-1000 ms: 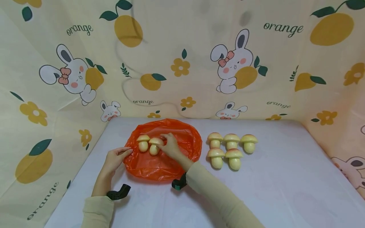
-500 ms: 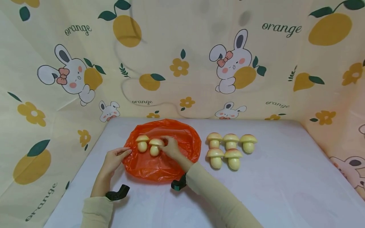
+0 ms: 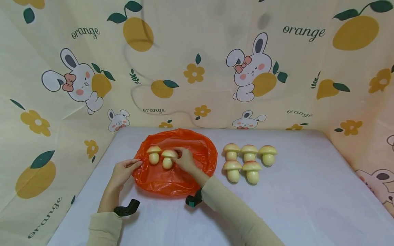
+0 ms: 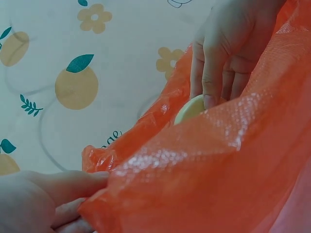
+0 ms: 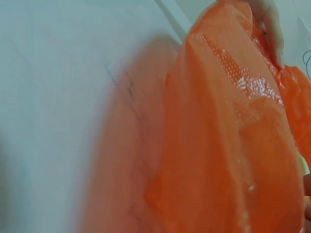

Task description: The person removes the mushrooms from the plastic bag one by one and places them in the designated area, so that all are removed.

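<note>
Five mushrooms (image 3: 233, 175) on white tabletop (image 3: 307, 205), rabbit-print backdrop (image 3: 215, 116) behind; left hand (image 3: 122, 172) pinches red bag (image 3: 172, 188), right hand (image 3: 186, 160) pinches bagged mushroom (image 3: 167, 162).

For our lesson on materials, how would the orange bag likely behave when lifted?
The orange bag would probably flop, since it looks thin and crumpled. It may feel slippery, given its glossy shine. The two rounded mushrooms inside might roll.

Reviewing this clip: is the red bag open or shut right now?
Open. In the head view, the red bag has its mouth spread wide, showing two mushrooms inside; the left hand pinches its rim.
</note>
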`<state>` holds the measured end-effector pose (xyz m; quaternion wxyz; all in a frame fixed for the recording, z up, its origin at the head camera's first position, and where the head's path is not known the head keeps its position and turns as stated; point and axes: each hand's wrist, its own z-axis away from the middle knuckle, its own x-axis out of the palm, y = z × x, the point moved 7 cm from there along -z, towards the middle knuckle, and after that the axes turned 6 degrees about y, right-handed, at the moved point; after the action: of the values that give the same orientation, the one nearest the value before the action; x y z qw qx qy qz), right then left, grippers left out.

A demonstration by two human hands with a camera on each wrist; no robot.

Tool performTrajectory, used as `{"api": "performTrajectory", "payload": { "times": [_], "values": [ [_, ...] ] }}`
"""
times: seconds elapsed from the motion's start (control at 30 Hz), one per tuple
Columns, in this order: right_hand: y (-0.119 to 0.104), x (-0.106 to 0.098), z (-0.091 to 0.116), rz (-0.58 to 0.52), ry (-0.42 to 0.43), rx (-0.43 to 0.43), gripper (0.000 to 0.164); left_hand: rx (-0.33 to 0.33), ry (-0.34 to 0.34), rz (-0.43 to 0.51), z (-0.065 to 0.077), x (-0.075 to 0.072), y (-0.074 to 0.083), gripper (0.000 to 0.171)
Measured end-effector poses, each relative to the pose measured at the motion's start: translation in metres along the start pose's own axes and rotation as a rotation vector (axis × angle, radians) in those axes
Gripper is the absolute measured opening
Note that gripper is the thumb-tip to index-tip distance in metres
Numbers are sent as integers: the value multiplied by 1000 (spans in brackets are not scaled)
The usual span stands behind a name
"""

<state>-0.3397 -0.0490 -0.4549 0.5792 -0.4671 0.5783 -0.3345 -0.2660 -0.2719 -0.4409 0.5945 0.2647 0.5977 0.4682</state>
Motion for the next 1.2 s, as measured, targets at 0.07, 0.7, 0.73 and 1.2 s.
{"api": "performTrajectory", "payload": {
  "times": [0.07, 0.7, 0.73, 1.2],
  "values": [
    [-2, 0, 1, -1, -12, -2, 42, 2, -1, 5, 0, 0, 0, 50],
    [-23, -14, 17, -22, -56, -30, 43, 15, -5, 4, 0, 0, 2, 49],
    [-24, -15, 18, -20, -57, -40, 43, 15, -2, 5, 0, -1, 2, 49],
    [-29, -30, 27, -11, -92, -52, 41, -6, -2, 20, -1, 0, -2, 50]
  ]
}}
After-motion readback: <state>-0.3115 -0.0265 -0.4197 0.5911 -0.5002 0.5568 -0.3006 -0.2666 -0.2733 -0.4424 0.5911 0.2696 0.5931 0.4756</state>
